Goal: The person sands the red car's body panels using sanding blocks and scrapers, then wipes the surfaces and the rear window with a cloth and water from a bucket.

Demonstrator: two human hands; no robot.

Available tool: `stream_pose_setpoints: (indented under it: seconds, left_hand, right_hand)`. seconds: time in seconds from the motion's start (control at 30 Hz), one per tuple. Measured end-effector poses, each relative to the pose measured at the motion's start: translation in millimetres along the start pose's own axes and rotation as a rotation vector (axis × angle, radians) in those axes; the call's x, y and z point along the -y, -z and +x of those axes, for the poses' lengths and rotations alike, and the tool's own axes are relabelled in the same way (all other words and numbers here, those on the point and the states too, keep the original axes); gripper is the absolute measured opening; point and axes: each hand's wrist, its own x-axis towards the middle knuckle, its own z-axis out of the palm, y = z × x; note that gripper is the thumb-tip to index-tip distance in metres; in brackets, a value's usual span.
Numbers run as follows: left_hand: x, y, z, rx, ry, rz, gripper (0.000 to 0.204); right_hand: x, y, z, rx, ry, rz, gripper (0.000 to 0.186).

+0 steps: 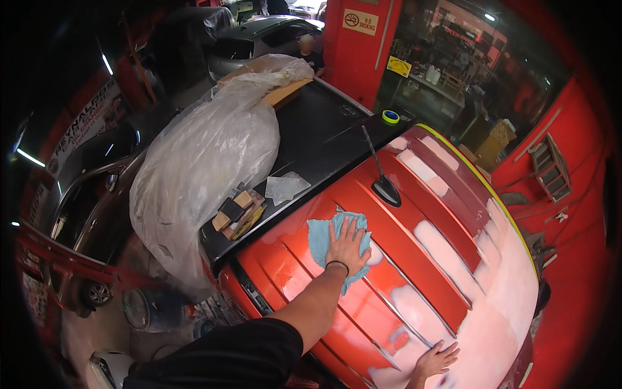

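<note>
My left hand (348, 247) lies flat with fingers spread on a light blue cloth (318, 238), pressing it against the orange-red car roof (350, 198). The cloth is crumpled and shows on both sides of the hand. Lower right, my right hand (438, 360) rests open on a pale, whitish patch of the roof, with nothing in it. Whitish and pink patches (447, 256) spread over the ribbed roof, largest toward the right. A black fin-shaped antenna base (387, 190) with a thin rod stands beyond the cloth.
Sanding blocks (233, 209) and grey sheets (286, 188) lie on the black panel (308, 129) beside clear plastic sheeting (201, 149). A tape roll (390, 117) sits at its far corner. A person (310, 57) is behind; a blue drum (155, 310) stands lower left.
</note>
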Motion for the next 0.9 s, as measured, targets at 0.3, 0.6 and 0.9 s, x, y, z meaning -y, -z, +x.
stream_pose_setpoints:
  seconds: [0.3, 0.6, 0.9]
  left_hand:
    - [1.4, -1.3, 1.9, -0.029, -0.008, 0.009, 0.074]
    - [1.5, -0.5, 3.7, -0.006, -0.003, 0.020, 0.074]
    - [0.6, -0.5, 4.0, 0.013, 0.004, 0.025, 0.075]
  right_hand:
    - [-3.9, -7.5, -1.2, -0.014, 0.015, -0.009, 0.071]
    - [-4.4, -10.3, 0.0, -0.002, 0.008, 0.013, 0.070]
    - [-1.0, -0.8, -2.4, 0.012, 0.009, 0.036, 0.071]
